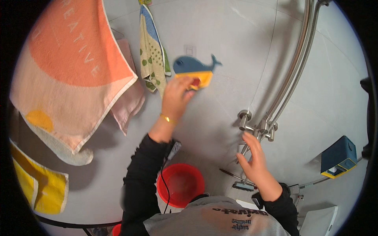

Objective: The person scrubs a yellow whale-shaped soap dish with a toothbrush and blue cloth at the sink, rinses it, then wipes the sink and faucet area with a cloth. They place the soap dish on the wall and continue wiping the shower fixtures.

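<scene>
My left hand (177, 93), with a gold-coloured band at the wrist, is raised to a blue and yellow whale-shaped holder (192, 65) on the tiled wall. Its fingers overlap the yellow tray and lie against a small dark-red object (195, 82), perhaps soap. Blur and the fingers hide whether that object is gripped. Lower down, my right hand (255, 160) is held in the air with thumb and fingers apart and nothing in it. Just beyond its fingertips is a metal shower mixer (262, 126).
Towels hang at left: an orange and pink one (73, 97), a green-patterned one (152, 50) and a yellow cloth (50, 183). A red basin (180, 185) stands below, a dark cable passing before it. A shower hose (307, 53), broom head (243, 186) and blue wall box (336, 156) are at right.
</scene>
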{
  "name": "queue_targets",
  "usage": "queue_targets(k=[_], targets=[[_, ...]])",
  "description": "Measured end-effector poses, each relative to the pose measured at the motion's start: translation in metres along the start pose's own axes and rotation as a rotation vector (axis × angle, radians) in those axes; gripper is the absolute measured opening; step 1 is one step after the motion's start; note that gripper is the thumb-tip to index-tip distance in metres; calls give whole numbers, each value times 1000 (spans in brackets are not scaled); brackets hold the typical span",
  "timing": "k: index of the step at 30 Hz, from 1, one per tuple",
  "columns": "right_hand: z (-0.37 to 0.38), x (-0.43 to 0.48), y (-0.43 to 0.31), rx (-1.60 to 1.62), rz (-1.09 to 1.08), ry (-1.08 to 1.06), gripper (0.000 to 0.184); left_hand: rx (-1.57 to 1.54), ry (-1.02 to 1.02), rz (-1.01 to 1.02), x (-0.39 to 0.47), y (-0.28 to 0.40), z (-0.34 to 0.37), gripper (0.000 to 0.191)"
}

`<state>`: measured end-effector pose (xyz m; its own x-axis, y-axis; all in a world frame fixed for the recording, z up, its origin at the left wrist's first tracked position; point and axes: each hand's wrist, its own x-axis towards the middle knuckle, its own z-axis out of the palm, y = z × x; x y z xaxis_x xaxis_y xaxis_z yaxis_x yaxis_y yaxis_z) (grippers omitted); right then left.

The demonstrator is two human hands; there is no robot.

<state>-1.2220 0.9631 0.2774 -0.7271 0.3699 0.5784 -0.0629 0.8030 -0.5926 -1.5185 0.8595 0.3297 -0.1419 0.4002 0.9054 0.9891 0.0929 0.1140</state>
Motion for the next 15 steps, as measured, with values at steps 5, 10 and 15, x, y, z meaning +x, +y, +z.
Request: queue_targets(k=[5,10,15], targets=[[-30,-54,47,-46,253,-43,36,164,123,62,64,-78,27,47],[-48,-125,92,10,503,35,33,70,47,45,70,-107,53,54],[-45,-172,119,72,704,117,27,74,-185,179,58,-116,50,58]])
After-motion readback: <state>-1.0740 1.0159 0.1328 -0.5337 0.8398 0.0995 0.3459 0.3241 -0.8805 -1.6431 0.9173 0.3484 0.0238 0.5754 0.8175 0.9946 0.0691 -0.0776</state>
